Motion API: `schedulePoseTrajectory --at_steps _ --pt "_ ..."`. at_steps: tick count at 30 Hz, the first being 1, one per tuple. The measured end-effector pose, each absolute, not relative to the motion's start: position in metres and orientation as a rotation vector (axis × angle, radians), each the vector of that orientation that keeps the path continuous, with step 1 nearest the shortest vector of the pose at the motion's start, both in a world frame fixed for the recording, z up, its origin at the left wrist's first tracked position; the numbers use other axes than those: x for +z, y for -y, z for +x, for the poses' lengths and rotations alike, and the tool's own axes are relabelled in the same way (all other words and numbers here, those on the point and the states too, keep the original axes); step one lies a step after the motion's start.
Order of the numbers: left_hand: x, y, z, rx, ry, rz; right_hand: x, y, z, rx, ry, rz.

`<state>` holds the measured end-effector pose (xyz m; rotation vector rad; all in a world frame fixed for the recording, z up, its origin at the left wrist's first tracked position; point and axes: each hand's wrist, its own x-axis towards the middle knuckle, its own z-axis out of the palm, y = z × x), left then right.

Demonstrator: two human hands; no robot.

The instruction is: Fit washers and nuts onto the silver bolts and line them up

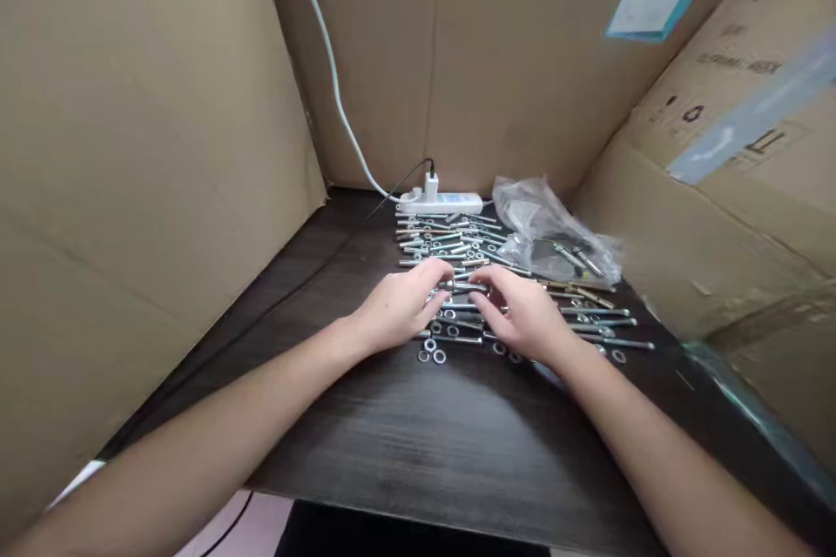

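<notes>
A metal bolt [465, 286] lies level between my two hands, above the spread of hardware. My left hand [401, 305] pinches its left end between thumb and forefinger. From the other side, my right hand [522, 309] grips the right end with thumb and fingers. Whether a nut or washer sits on the bolt is too small to tell. Below and around my hands lie rows of bolts [463, 340] with loose washers [440, 357] and nuts [429, 345]. My right hand hides some of them.
A white power strip [450, 203] with a plugged-in charger stands behind the hardware. To its right is a clear plastic bag [555, 226] with bolts in it. Cardboard walls [163, 148] enclose the dark table [418, 435] on three sides. A black cable [280, 300] crosses the left side.
</notes>
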<state>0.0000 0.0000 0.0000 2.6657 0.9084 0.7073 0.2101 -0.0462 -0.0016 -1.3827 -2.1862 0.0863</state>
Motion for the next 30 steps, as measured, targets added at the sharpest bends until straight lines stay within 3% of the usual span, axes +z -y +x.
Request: schedulePoseTrajectory --at_steps 10,30 --pt "-0.001 0.0 0.0 0.761 -0.816 2.645 0.0 0.044 0.209 0.171 2.378 -1.543" --pt "0.004 -0.003 0.001 0.643 -0.96 2.553 -0.01 0.039 0.215 0.071 2.193 -1.226"
